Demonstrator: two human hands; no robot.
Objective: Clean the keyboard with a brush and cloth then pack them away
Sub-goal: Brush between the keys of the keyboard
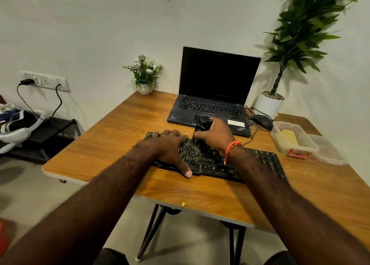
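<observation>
Honestly, with our left hand flat on the keyboard and right hand gripping the brush, we risk flicking dust onto the laptop just behind the keyboard.

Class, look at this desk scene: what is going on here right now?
A person is brushing a black keyboard on a wooden table. The left hand lies flat on the keyboard's left end, steadying it, while the right hand grips a black brush with its bristles down on the keys. An open plastic container sits to the right.
</observation>
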